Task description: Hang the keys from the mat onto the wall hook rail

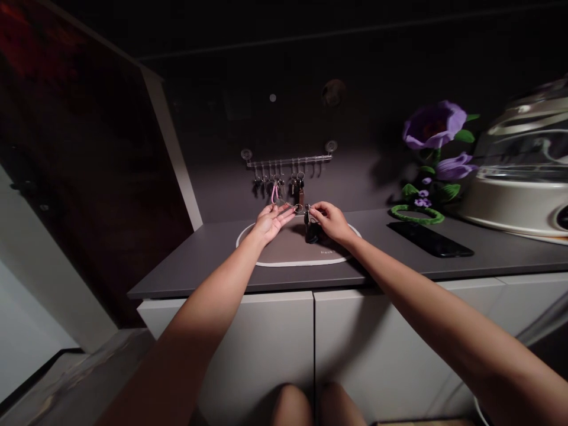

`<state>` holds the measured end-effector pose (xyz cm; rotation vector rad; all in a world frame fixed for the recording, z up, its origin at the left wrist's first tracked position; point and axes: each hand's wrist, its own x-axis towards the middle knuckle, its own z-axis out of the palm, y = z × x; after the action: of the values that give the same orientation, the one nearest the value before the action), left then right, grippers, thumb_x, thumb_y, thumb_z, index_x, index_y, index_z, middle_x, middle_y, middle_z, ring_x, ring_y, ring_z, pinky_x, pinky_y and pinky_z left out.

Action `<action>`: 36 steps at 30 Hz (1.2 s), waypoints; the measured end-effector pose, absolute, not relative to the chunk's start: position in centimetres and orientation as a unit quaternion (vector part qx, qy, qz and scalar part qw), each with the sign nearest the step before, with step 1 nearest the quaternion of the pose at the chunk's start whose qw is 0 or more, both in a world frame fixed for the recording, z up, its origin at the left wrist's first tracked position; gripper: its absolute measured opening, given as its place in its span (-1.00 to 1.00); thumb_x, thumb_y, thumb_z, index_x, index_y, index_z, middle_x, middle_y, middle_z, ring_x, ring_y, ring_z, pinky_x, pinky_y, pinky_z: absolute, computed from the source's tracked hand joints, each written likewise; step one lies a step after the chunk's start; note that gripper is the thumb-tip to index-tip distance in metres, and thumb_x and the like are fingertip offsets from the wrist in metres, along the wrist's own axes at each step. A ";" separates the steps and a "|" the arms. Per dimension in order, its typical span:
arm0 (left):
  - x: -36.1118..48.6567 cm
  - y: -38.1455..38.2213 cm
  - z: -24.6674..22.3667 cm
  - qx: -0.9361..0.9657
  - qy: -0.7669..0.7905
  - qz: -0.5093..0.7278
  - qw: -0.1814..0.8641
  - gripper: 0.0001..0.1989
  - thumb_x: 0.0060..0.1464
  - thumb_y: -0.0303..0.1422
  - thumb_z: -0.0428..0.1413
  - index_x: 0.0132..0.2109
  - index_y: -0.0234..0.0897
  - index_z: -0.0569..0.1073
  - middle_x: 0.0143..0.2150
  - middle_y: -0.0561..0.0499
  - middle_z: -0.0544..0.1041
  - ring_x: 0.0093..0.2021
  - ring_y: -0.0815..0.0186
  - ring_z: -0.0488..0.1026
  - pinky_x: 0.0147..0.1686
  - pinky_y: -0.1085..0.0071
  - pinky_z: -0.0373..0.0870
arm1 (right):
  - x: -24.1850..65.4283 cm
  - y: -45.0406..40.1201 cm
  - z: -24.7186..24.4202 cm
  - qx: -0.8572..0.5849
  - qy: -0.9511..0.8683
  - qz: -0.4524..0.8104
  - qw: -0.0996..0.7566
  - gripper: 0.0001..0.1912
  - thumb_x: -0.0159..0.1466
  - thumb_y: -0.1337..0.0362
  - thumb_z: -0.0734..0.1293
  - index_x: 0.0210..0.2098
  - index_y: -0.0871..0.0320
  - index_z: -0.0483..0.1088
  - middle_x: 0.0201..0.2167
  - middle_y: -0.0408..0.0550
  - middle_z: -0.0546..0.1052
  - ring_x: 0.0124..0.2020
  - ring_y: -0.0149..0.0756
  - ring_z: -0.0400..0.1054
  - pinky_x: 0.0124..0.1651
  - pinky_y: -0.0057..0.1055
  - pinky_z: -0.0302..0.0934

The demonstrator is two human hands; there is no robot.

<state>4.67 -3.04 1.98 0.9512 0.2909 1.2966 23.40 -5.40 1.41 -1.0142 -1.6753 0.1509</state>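
Note:
Over a brown oval mat [284,254] with a pale rim, my left hand [274,222] is turned palm up, its fingers spread beside a thin metal ring [298,208]. My right hand [329,220] pinches the top of a dark key bunch [312,232], which hangs just above or against the mat. On the wall behind, a clear hook rail [290,160] carries several keys, a pink strap [274,192] and a brown tag [301,197]. Whether the left fingertips touch the ring is hard to make out.
A black phone [430,239] lies on the grey counter [186,260] to the right. Behind it stand purple flowers [437,127] with a green ring base [417,214]. A cream appliance with a clear cover [519,201] is at the far right. White cabinet doors [266,349] are below.

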 end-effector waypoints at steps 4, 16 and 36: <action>4.9 -2.6 1.5 0.424 0.170 0.569 0.683 -0.89 0.09 -0.58 -0.09 -0.36 -0.32 0.16 -0.22 -0.14 0.47 -0.03 0.13 0.41 0.00 0.04 0.26 | 23.5 -5.5 1.9 -0.420 -0.677 0.098 0.597 -0.72 0.14 0.09 0.22 -0.36 0.20 0.33 -0.39 -0.08 0.44 -0.39 -0.39 0.28 -0.25 -0.42 0.16; 5.3 -3.8 1.7 0.442 0.220 0.538 0.683 -0.89 0.06 -0.56 -0.03 -0.35 -0.31 0.16 -0.29 -0.13 0.47 -0.14 0.15 0.47 -0.04 0.08 0.29 | 24.7 -5.3 4.2 -0.483 -0.725 -0.088 0.484 -0.79 0.20 0.21 0.16 -0.40 0.18 0.36 -0.38 0.02 0.45 -0.31 -0.30 0.28 -0.21 -0.39 0.13; 6.4 -2.6 0.0 0.595 0.311 0.468 0.575 -0.79 -0.03 -0.30 0.12 -0.28 -0.33 0.31 -0.21 -0.14 0.50 -0.30 0.39 0.43 -0.24 0.37 0.33 | 23.3 -1.9 6.8 -0.413 -0.571 0.263 0.659 -0.73 0.01 0.11 0.28 -0.46 0.21 0.26 -0.53 -0.19 0.33 -0.51 -0.51 0.20 -0.37 -0.49 0.17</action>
<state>6.40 -2.63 -0.03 1.3925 0.7282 1.0950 23.27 -1.94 6.82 -0.9359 -1.2925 0.5958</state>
